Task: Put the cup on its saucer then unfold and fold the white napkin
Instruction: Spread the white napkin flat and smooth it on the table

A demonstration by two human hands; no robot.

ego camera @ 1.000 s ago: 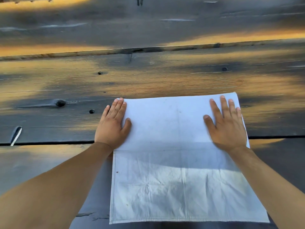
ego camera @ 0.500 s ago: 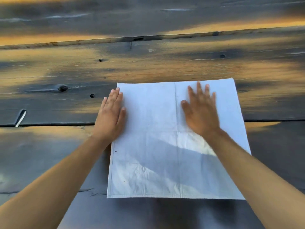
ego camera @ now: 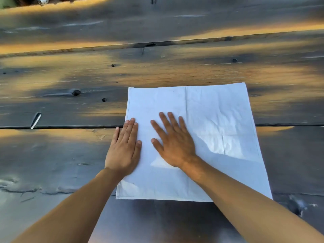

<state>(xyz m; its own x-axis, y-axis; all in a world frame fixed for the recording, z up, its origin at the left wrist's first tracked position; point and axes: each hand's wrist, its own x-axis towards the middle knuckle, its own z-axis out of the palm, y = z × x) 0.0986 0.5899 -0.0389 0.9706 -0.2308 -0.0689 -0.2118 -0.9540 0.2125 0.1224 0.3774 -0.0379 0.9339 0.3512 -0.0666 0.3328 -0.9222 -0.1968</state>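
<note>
A weathered table of dark grey planks filled the view, streaked with warm orange light and broken by knots and long seams between the boards. The white napkin lay spread flat on it, right of centre — a single open sheet with faint fold creases crossing it and a bright patch of sun on its right half, the near edge lying close to the table's front. The left hand rested palm down on the napkin's left border, fingers straight and held together, its outer side lying over the edge onto the bare wood. The right hand lay just beside it, also palm down, flat on the cloth with the fingers spread apart and the thumb pointing toward the left hand; the two hands were near each other but not touching. Neither hand gripped anything — both pressed open against the fabric. Both bare forearms reached in from the bottom corners of the view, the right one crossing over the napkin's near part. No cup or saucer could be made out in this view.
</note>
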